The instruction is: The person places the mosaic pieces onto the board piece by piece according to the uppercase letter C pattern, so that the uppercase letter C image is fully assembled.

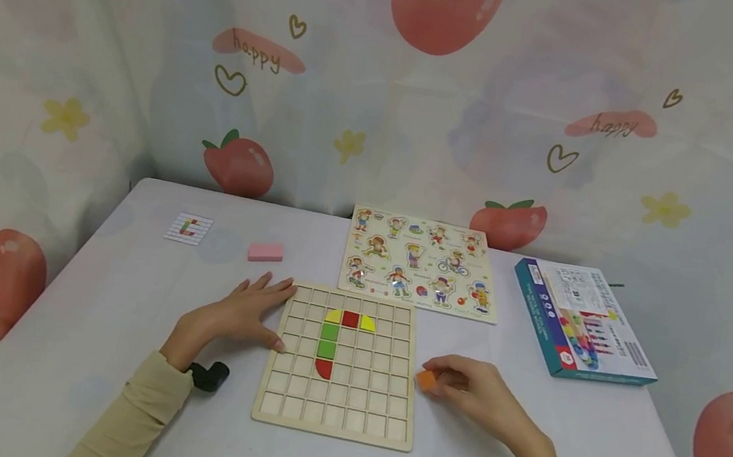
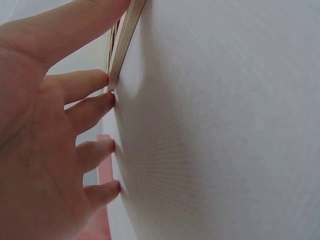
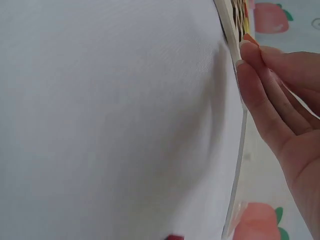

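Observation:
A wooden grid board (image 1: 331,436) lies on the table. Set in its cells are a red square (image 1: 350,319), yellow pieces (image 1: 368,324) at either side of it, green squares (image 1: 328,340) down the left and a rounded red piece (image 1: 323,368) below. My left hand (image 1: 241,314), fingers spread, touches the board's left edge with thumb and index finger; its other fingertips rest on the cloth. Just off the board's right edge, my right hand (image 1: 480,394) pinches a small orange block (image 1: 426,381) between thumb and fingers. Only a corner of the orange block (image 3: 251,39) shows in the right wrist view.
Behind the board are a small pattern card (image 1: 189,229), a pink block (image 1: 266,252) and a picture puzzle board (image 1: 415,259) with cartoon figures. A teal-edged box (image 1: 587,325) stands at the right. Printed cloth (image 1: 422,142) hangs along the table's far side.

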`<action>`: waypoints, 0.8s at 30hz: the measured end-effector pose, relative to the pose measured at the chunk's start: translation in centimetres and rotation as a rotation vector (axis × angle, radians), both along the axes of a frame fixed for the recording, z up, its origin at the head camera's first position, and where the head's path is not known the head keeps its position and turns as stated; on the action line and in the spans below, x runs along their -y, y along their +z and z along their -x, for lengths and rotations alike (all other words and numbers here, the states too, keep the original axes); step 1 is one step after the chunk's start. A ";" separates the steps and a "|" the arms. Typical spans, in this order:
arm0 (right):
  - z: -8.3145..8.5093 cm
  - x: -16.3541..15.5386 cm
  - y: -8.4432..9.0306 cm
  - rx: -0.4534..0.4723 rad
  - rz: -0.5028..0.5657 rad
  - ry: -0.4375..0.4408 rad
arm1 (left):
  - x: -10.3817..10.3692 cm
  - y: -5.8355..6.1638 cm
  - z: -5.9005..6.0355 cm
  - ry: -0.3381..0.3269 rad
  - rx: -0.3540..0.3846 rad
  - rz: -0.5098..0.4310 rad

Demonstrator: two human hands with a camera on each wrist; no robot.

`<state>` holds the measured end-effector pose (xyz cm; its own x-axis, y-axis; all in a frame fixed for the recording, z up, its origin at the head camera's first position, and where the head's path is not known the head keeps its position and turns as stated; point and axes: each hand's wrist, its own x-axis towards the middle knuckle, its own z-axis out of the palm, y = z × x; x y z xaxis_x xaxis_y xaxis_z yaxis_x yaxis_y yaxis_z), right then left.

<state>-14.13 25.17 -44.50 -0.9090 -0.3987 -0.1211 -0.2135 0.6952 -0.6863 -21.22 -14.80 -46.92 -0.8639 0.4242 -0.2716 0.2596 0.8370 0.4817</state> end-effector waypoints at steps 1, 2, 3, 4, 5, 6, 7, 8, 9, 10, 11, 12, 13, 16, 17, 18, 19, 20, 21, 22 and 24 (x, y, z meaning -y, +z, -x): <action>0.1 0.2 0.0 0.003 0.007 0.004 | 0.0 0.0 0.0 0.000 0.002 -0.002; 0.2 0.4 0.1 0.004 0.012 0.007 | 0.0 -0.1 0.0 0.001 0.004 -0.004; 0.2 0.6 0.1 0.007 0.021 0.010 | 0.1 -0.1 0.0 0.000 0.003 -0.009; 0.3 0.8 0.2 0.010 0.027 0.013 | 0.1 -0.1 0.0 0.000 0.002 -0.015; 0.4 1.0 0.2 0.014 0.035 0.017 | 0.1 0.0 0.0 -0.001 0.002 -0.021; 0.4 1.2 0.3 0.017 0.041 0.019 | 0.1 0.0 0.0 -0.001 0.002 -0.024; 0.4 1.4 0.3 0.022 0.046 0.022 | 0.1 0.0 -0.1 -0.001 0.004 -0.028; 0.4 1.6 0.3 0.027 0.049 0.020 | 0.1 0.0 -0.1 0.000 0.006 -0.029; 0.4 1.8 0.3 0.031 0.052 0.019 | 0.1 0.1 -0.1 0.000 0.007 -0.029; 0.4 2.0 0.3 0.032 0.055 0.018 | 0.1 0.1 -0.1 0.000 0.007 -0.027; 0.5 2.2 0.3 0.036 0.061 0.017 | 0.1 0.1 -0.1 0.000 0.008 -0.025; 0.5 2.5 0.3 0.033 0.063 0.017 | 0.1 0.1 0.0 -0.001 0.009 -0.023; 0.5 2.7 0.2 0.033 0.066 0.018 | 0.1 0.1 0.0 0.000 0.011 -0.020; 0.7 3.4 0.0 0.025 0.071 0.026 | 0.1 0.0 0.1 0.000 0.009 -0.015; 0.7 3.6 0.0 0.023 0.071 0.031 | 0.1 0.0 0.1 -0.001 0.007 -0.014; 0.8 3.8 -0.1 0.018 0.069 0.035 | 0.1 0.1 0.1 -0.002 0.005 -0.012; 0.8 4.1 -0.1 0.018 0.067 0.037 | 0.1 0.1 0.1 -0.002 0.003 -0.010; 0.9 4.3 -0.1 0.015 0.065 0.041 | 0.0 0.1 0.1 -0.003 0.000 -0.009; 0.9 4.5 -0.1 0.012 0.063 0.043 | 0.0 0.1 0.1 -0.005 -0.003 -0.007; 0.9 4.8 -0.1 0.010 0.062 0.047 | 0.0 0.1 0.0 -0.006 -0.005 -0.011; 1.0 5.3 -0.1 0.000 0.060 0.059 | 0.0 0.2 0.0 -0.004 -0.002 -0.011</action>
<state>-15.15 19.87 -44.57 -0.8836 -0.4585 -0.0957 -0.2530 0.6392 -0.7263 -21.23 -14.78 -46.74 -0.8625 0.4308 -0.2656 0.2641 0.8308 0.4900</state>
